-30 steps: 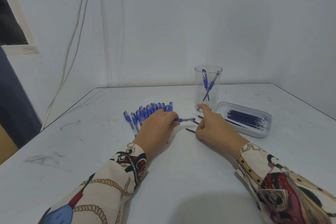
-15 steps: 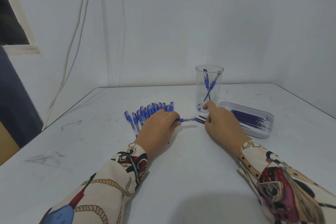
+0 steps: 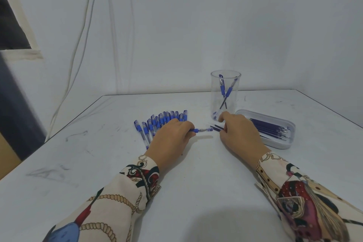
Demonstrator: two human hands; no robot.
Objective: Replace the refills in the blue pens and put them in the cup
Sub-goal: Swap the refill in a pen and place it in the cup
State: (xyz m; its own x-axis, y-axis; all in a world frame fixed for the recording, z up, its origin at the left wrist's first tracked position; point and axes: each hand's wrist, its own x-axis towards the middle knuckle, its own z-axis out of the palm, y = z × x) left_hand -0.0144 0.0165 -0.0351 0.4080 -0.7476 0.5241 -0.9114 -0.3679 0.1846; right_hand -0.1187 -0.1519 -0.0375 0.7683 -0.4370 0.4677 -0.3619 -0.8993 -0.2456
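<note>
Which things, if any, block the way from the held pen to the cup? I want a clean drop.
Only the right hand lies between the pen, held by the left hand, and the cup. Its rim is open.

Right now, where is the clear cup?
In the head view, the clear cup stands right of centre on the table, just beyond the right hand, beside the refill tray.

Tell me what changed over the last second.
The right hand moved away from the camera and toward the tray, carrying the dark refills off the table by the cup. The left hand kept its grip on the pen; the pen row stayed put.
</note>
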